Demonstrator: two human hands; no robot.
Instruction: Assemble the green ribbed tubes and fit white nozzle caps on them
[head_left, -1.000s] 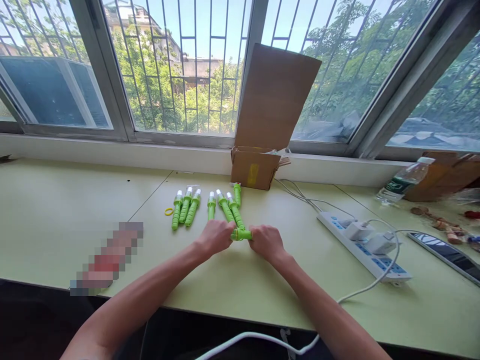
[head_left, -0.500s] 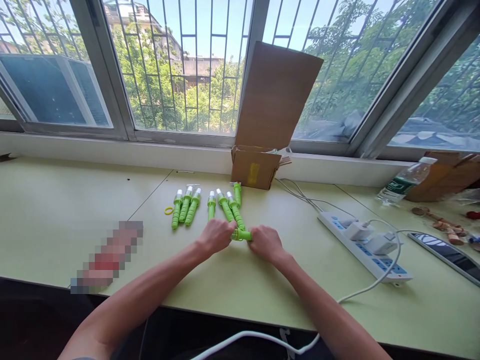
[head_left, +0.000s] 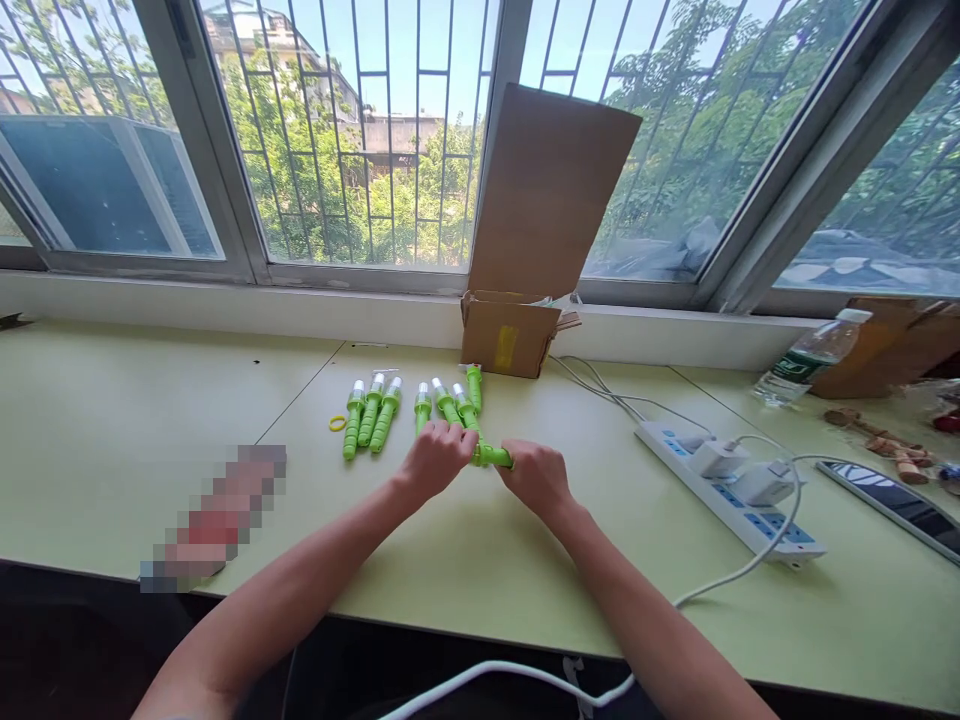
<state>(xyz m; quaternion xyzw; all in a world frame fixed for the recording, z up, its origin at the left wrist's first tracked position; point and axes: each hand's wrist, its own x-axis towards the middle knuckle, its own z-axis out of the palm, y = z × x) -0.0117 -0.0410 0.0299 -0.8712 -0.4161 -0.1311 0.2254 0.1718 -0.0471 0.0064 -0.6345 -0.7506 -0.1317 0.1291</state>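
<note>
My left hand (head_left: 442, 456) and my right hand (head_left: 537, 478) are closed on the two ends of one green plastic tube (head_left: 491, 456), held roughly level low over the table. Its ends are hidden inside my fingers. Just beyond my hands lie green ribbed tubes with whitish tips: one (head_left: 423, 404) right behind my left knuckles, two more (head_left: 447, 405) leaning beside it, their lower parts partly covered. A green piece (head_left: 474, 388) stands near the box. Further left, three similar tubes (head_left: 372, 415) lie side by side, with a small yellow ring (head_left: 337, 423) next to them.
An open cardboard box (head_left: 501, 340) stands against the window sill. To the right are a white power strip (head_left: 727, 490) with plugged-in chargers and cables, a phone (head_left: 892, 505), a water bottle (head_left: 814, 358) and wooden pieces (head_left: 877, 440). A blurred-out patch (head_left: 217, 520) covers something at left.
Both hands have risen slightly with the green tube. It now tilts down a little toward my right hand, and its right end shows beside the thumb.
</note>
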